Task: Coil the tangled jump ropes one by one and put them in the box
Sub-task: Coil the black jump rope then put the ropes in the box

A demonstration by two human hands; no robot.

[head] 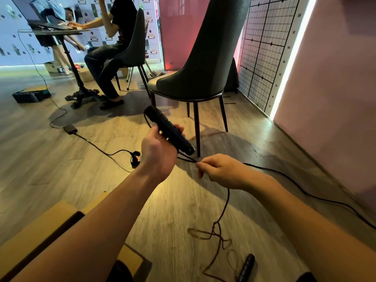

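The left hand (pixel 158 151) grips one black handle (pixel 169 132); the right hand (pixel 219 169) pinches the cord (pixel 225 202) just beside it. The rest lies tangled on the floor (pixel 162 210) with the other handle (pixel 246 267), right of the box (pixel 40 222). Feed even loops, freeing knots first.

Grey chair (pixel 211 49) nearby — seated person (pixel 124 17) beyond.

1. The left forearm (pixel 114 210) is bare and reaches forward from the lower left
2. The left hand (pixel 158 153) shows its back, fingers curled round a black handle (pixel 171 131)
3. The right forearm (pixel 295 204) is bare and comes in from the lower right
4. The right hand (pixel 219 169) sits just beside the left and slightly lower, fingertips pinching a thin cord (pixel 225 200)
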